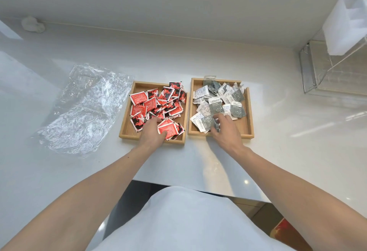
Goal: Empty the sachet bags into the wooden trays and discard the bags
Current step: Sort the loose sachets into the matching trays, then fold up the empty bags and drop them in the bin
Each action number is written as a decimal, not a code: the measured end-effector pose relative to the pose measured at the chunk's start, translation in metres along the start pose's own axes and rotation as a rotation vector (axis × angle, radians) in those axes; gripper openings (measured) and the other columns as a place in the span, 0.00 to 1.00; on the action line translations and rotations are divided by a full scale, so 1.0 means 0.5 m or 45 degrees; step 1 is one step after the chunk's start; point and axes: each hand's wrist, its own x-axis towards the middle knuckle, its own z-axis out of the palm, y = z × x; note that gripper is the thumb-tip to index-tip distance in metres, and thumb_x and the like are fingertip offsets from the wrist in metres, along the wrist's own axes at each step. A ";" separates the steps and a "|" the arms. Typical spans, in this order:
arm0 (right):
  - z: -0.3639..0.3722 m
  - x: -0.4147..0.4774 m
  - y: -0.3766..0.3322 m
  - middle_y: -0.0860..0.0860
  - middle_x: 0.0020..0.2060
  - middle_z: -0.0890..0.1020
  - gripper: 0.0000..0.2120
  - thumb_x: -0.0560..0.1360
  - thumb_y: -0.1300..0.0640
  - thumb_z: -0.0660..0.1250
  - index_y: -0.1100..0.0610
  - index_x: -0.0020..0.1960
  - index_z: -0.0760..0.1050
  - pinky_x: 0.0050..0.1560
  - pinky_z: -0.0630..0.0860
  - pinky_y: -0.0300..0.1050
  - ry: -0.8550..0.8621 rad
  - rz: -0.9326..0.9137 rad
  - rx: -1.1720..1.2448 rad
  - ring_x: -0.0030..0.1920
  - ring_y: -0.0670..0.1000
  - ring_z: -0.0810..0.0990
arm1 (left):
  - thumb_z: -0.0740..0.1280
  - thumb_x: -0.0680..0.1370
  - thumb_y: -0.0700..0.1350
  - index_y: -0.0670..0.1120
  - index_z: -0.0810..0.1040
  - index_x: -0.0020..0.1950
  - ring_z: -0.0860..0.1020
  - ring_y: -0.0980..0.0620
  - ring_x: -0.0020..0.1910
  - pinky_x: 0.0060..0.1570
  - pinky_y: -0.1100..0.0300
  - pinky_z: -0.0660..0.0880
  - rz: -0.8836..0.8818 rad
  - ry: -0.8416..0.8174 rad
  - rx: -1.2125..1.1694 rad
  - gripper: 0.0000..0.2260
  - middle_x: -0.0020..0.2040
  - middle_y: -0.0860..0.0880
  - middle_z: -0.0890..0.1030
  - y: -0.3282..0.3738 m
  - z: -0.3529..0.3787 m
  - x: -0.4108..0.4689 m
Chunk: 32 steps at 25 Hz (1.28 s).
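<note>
Two wooden trays stand side by side on the white counter. The left tray is full of several red and black sachets. Several grey and white sachets fill the right tray. My left hand rests on the red sachets at the tray's near edge, fingers spread among them. Over the near left part of the right tray, my right hand lies with its fingers on grey sachets. Whether either hand grips a sachet is unclear. An empty clear plastic bag lies flat to the left of the trays.
A clear acrylic dispenser with a white holder stands at the far right. A crumpled white lump sits at the back left by the wall. The counter's front edge runs just below my forearms.
</note>
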 end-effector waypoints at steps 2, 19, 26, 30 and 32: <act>0.004 -0.004 -0.012 0.51 0.51 0.77 0.15 0.76 0.58 0.63 0.55 0.62 0.73 0.50 0.76 0.52 -0.003 -0.071 0.042 0.49 0.51 0.77 | 0.71 0.75 0.44 0.43 0.72 0.66 0.75 0.44 0.60 0.61 0.51 0.72 0.023 0.032 -0.015 0.22 0.61 0.43 0.75 -0.012 -0.001 -0.005; 0.227 0.037 -0.454 0.53 0.48 0.80 0.13 0.77 0.57 0.63 0.58 0.61 0.72 0.40 0.78 0.42 -0.428 -0.359 0.357 0.43 0.53 0.80 | 0.66 0.79 0.47 0.45 0.72 0.66 0.73 0.47 0.63 0.57 0.58 0.67 -0.270 0.503 -0.316 0.16 0.64 0.44 0.74 -0.316 -0.292 -0.053; 0.364 0.072 -0.570 0.58 0.57 0.75 0.28 0.76 0.52 0.65 0.60 0.72 0.61 0.45 0.74 0.47 -0.478 -0.108 0.185 0.53 0.58 0.77 | 0.66 0.79 0.49 0.44 0.63 0.74 0.64 0.42 0.72 0.68 0.51 0.63 -0.233 0.384 -0.047 0.26 0.73 0.42 0.65 -0.445 -0.417 0.057; 0.423 0.077 -0.599 0.62 0.54 0.74 0.29 0.72 0.49 0.65 0.61 0.66 0.60 0.52 0.77 0.57 -0.379 0.090 0.002 0.55 0.63 0.76 | 0.66 0.78 0.52 0.43 0.55 0.78 0.58 0.40 0.76 0.73 0.47 0.60 -0.311 0.187 0.024 0.34 0.77 0.39 0.57 -0.507 -0.456 0.141; 0.434 0.081 -0.615 0.61 0.55 0.74 0.31 0.72 0.48 0.65 0.61 0.67 0.58 0.51 0.76 0.55 -0.373 0.235 0.040 0.54 0.62 0.76 | 0.66 0.78 0.53 0.43 0.52 0.79 0.59 0.40 0.76 0.72 0.46 0.61 -0.363 0.112 0.028 0.36 0.77 0.39 0.56 -0.523 -0.459 0.166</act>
